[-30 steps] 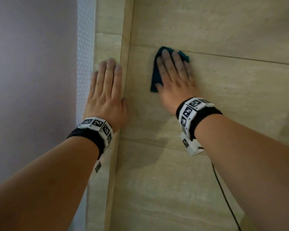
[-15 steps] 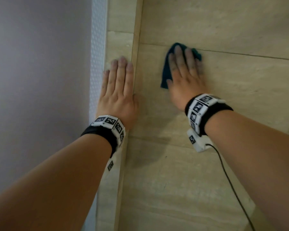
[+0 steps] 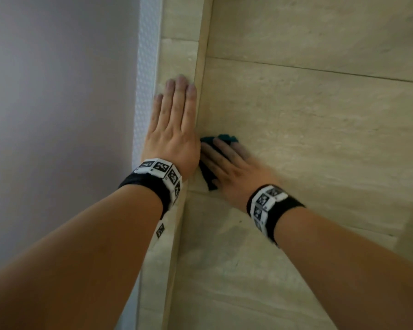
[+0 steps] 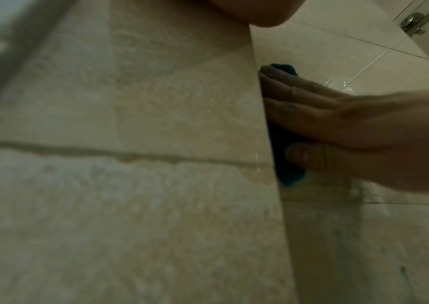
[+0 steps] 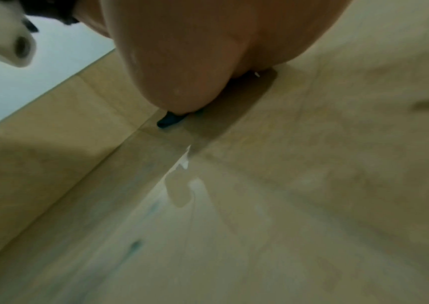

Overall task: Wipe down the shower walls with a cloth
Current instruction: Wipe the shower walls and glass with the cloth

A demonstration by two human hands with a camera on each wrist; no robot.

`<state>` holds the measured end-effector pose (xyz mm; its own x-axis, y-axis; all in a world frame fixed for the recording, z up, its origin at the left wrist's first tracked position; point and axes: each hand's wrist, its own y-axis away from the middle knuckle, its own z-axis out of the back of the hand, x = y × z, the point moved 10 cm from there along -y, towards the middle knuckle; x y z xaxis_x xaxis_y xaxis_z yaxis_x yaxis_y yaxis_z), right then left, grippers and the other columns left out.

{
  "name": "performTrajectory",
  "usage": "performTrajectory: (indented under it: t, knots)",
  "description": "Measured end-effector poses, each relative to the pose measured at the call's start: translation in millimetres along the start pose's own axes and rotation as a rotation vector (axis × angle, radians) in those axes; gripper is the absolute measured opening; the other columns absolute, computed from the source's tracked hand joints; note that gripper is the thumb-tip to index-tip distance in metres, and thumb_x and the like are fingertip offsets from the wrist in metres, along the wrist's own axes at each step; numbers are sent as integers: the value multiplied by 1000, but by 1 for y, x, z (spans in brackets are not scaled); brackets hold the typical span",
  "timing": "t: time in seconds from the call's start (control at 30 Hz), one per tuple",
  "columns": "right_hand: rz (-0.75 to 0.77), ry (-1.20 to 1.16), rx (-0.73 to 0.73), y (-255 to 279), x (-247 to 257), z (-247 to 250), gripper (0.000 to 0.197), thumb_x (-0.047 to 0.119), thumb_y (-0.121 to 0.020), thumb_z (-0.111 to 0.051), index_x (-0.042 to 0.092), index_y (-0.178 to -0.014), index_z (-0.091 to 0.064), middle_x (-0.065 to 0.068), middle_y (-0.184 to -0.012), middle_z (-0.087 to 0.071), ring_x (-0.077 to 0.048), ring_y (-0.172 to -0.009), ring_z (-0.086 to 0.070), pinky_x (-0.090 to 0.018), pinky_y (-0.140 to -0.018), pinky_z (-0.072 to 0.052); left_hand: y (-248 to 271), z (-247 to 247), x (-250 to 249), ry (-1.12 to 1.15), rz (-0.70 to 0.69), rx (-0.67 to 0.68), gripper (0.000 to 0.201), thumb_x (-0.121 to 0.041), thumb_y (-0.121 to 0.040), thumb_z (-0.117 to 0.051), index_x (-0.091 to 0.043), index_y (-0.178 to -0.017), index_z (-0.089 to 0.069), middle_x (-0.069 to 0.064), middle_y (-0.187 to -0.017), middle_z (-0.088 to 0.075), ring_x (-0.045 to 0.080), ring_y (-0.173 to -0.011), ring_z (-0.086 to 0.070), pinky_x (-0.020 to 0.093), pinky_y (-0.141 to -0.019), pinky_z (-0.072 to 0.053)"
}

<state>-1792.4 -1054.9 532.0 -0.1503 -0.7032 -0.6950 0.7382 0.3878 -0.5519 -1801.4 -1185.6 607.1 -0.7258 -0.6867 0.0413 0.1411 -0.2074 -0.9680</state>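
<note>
Beige stone-look tiles fill my head view: a narrow return strip on the left meets the main shower wall (image 3: 308, 129) at an outside corner. My left hand (image 3: 171, 129) lies flat and released on that strip, fingers straight, gripping nothing. My right hand (image 3: 227, 167) presses the dark teal cloth (image 3: 206, 173) against the main wall just beside the corner; its fingers are spread flat over the fabric and motion-blurred, so I judge a wiping stroke is under way. No containers show here.

From the left wrist camera, the corner edge runs down the middle. Past it, my right hand holds the cloth to the tile, fingers on top and thumb lower down against it. Wet streaks glisten on the wall beyond, near a metal fitting (image 4: 413, 22) at the top right.

From the right wrist camera, the heel of my palm blocks most of the picture; only a teal scrap of cloth peeks out beneath it, with water runs shining on the tile below.

My guess is the job is midway: this corner patch is being covered, while the tiles higher up and farther right look dry and probably remain.
</note>
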Motion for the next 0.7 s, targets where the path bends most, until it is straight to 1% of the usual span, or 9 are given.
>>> performTrajectory:
  t: [0.07,0.17,0.27,0.37,0.47,0.53,0.57,0.63,0.7]
  knots:
    - [-94,5,-39,-22,-38,21,70,40,-103,-43,18,-164,-18,-2,-172,-9,-28,-159,-6,-49,-128,-7,0,0,0,3,-3,-8,75,-4,-101,-43,2,-164,-4,21,-173,2,36,-160,4,54,-130,-6]
    - [-292,-8,-84,-58,-98,56,71,40,-105,-41,17,-165,-9,-3,-173,0,-28,-159,1,-50,-128,-4,1,1,0,-2,1,-14,78,0,-97,-43,1,-164,-5,21,-173,1,35,-161,3,53,-130,-5]
    - [-434,-48,-124,-75,-123,74,72,39,-105,-39,15,-165,-6,-4,-173,4,-29,-158,5,-51,-128,-4,0,1,0,8,-10,3,79,-1,-93,-40,1,-164,-4,21,-173,1,35,-161,3,53,-130,-5]
    - [-464,-59,-138,-75,-98,64,72,39,-105,-37,13,-164,-5,-7,-172,5,-32,-158,6,-53,-127,-6,0,1,-1,14,0,19,78,-3,-93,-35,1,-164,-4,21,-173,2,35,-161,3,53,-130,-5]
    - [-344,-72,-79,-63,-41,31,71,43,-105,-34,19,-165,-2,-4,-172,8,-30,-158,8,-54,-127,1,0,-1,0,14,10,40,80,-7,-93,-35,0,-164,-1,20,-173,5,34,-161,7,53,-130,-4]
    - [-274,-99,-39,-43,-1,10,72,45,-105,-31,21,-165,0,-3,-172,11,-30,-158,10,-53,-126,7,0,-2,0,16,7,50,84,-6,-91,-38,-1,-164,2,19,-173,8,33,-160,9,53,-130,-3]
    - [-253,-121,-16,-30,16,1,71,44,-106,-30,20,-165,2,-3,-172,13,-30,-158,12,-52,-126,6,0,-2,0,21,5,45,84,-5,-90,-38,-1,-164,2,20,-173,8,33,-160,9,53,-130,-3]
    - [-226,-131,21,-3,34,-11,71,42,-107,-31,19,-164,3,-1,-171,14,-27,-158,13,-50,-127,3,1,-2,0,33,-3,25,85,-1,-90,-41,1,-164,0,21,-173,5,34,-160,7,54,-130,-4]
    - [-172,-105,37,14,34,-18,71,42,-107,-33,18,-164,1,0,-171,13,-25,-158,13,-48,-128,2,1,-1,0,23,-7,4,84,0,-90,-44,2,-164,-3,22,-172,3,35,-160,5,55,-129,-6]
